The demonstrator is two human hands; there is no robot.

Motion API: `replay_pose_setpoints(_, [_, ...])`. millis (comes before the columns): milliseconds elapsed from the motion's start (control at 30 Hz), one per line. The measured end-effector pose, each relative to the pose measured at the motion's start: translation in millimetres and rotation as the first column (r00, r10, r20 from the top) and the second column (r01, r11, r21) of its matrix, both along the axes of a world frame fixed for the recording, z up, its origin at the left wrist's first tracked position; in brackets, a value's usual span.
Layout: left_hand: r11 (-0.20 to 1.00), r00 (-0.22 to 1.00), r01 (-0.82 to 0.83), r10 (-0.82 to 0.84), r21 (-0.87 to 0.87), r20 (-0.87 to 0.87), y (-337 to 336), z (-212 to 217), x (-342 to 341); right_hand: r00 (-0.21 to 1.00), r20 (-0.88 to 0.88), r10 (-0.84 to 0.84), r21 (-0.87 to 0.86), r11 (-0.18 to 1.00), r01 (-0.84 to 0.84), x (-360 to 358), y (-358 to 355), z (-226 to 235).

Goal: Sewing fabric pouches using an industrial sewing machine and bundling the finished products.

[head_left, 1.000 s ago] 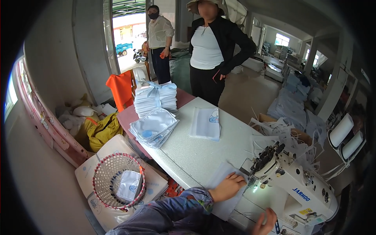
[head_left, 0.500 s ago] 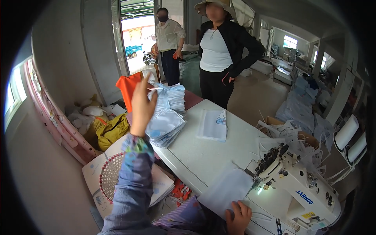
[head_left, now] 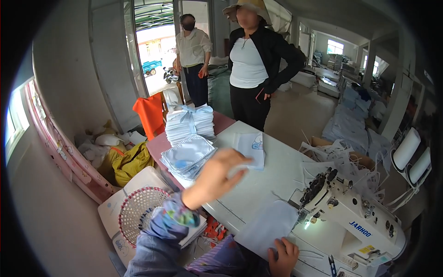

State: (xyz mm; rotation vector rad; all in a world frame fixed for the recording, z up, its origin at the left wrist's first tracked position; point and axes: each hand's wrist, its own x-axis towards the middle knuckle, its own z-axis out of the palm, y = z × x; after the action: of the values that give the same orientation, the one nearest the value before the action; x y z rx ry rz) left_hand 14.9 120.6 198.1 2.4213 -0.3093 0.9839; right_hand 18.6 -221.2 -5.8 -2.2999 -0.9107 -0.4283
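Note:
My left hand (head_left: 220,179) hangs above the table, slightly blurred, fingers stretched out and holding nothing. Just left of it lies a stack of pale blue, quilted-looking fabric pieces (head_left: 187,154). Behind that, a taller pile of folded white-blue fabric (head_left: 190,124) is tied with a light blue ribbon. Beyond my fingertips is a flat white fabric piece (head_left: 249,150) with a blue printed figure. My right hand (head_left: 283,257) rests with fingers laid out at the near edge of a plain pale fabric panel (head_left: 267,226), which reaches to the lit needle area of a white sewing machine (head_left: 350,221).
Small thread snips (head_left: 332,265) lie right of my right hand. A woven basket (head_left: 143,210) stands at the left. Tangled white strips (head_left: 350,161) fill a box behind the machine. Across the table stands a person in a black jacket (head_left: 251,64); another (head_left: 193,51) is by the door.
My left hand has moved right and nearer, from beside the ribbon-tied pile to above the table's middle. My right hand stays on the panel. The view has shifted slightly.

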Motion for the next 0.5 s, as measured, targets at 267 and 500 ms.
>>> replay_pose_setpoints(267, [0.853,0.803,0.487,-0.522,-0.186,-0.289,-143,-182,71,0.999,0.049,0.001,0.018,1.0,-0.002,-1,5,-6])
replay_pose_setpoints(500, [0.936,0.899,0.348,-0.348,-0.048,-0.267,-161,-216,77,0.997,0.081,-0.01,0.027,1.0,0.008,-3,5,-5])
